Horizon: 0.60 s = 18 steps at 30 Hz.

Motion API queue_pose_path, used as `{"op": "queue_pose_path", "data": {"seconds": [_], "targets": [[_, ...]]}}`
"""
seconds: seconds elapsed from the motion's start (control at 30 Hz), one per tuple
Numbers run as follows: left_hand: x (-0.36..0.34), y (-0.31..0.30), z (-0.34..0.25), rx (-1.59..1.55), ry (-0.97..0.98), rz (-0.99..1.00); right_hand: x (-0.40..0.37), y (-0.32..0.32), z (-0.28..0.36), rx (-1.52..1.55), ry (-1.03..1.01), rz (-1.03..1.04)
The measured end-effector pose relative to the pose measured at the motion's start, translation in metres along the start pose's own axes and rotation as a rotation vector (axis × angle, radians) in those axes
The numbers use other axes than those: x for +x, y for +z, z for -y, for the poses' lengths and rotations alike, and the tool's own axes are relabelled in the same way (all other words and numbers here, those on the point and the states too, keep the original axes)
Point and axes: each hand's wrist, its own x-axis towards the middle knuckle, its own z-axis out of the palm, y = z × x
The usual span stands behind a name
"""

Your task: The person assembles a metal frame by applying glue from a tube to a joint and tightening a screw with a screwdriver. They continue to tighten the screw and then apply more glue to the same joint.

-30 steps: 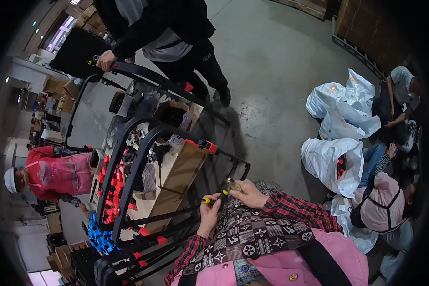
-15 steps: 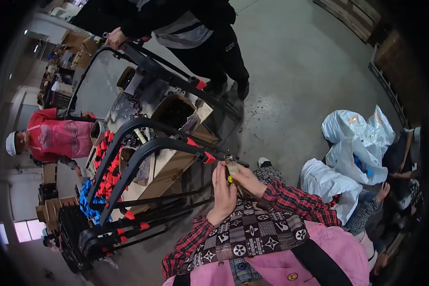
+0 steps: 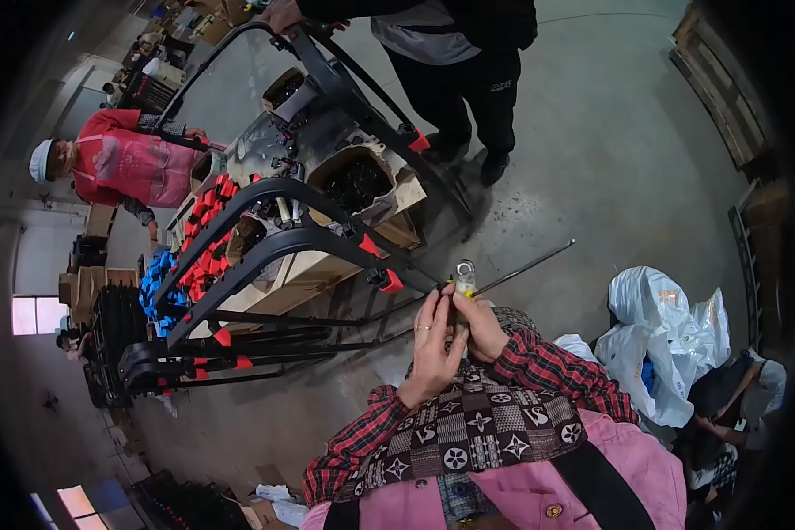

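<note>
My left hand [image 3: 431, 352] and my right hand [image 3: 480, 329] meet in front of my apron, fingers closed. Between their fingertips stands a tool with a shiny metal ring end [image 3: 465, 267] and a pale, wrapped-looking neck. Something yellow shows at its base. A long thin metal rod [image 3: 530, 264] juts out to the right from beside my right fingertips; its other end is hidden at the hands. Just left of my hands are the black tubular frames [image 3: 283, 240] with red clips [image 3: 389, 282].
A worktable [image 3: 283, 305] carries red parts [image 3: 210, 231], blue parts [image 3: 159, 281] and a box of black parts [image 3: 353, 181]. A person in dark clothes [image 3: 455, 79] holds a frame; another in a red apron [image 3: 137, 163] stands beyond. White sacks [image 3: 667, 340] lie at right.
The view has shifted, and my hands appear further right and slightly lower. The long thin rod now shows to the right of them. The ring end stands higher above my fingertips.
</note>
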Motion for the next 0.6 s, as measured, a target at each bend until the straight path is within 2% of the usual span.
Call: {"op": "queue_pose_path", "data": {"seconds": [0.07,0.13,0.17,0.23,0.27,0.4,0.47,0.6], "targets": [[-0.003,0.004,-0.001,0.041,0.010,-0.051,0.002,0.004,0.003,0.005,-0.009,-0.053],[-0.010,0.016,0.020,-0.501,-0.367,-0.031,0.001,0.014,0.003,0.072,-0.031,-0.096],[-0.017,0.024,0.034,-0.680,-0.321,-0.054,0.002,0.014,-0.001,0.069,-0.026,-0.097],[-0.016,0.022,0.036,-0.735,-0.351,-0.028,0.003,0.013,-0.009,-0.136,-0.209,-0.044],[-0.016,0.021,0.036,-0.789,-0.381,-0.001,0.003,0.012,-0.008,-0.114,-0.182,-0.035],[-0.011,0.009,0.027,-0.660,-0.380,0.026,0.002,0.024,0.005,-0.143,-0.029,-0.185],[-0.007,-0.002,0.018,-0.400,-0.564,0.213,0.006,0.021,0.004,-0.115,-0.023,-0.238],[-0.008,-0.009,0.025,-0.195,-0.504,0.256,0.024,-0.002,-0.015,-0.099,-0.027,-0.283]]}}
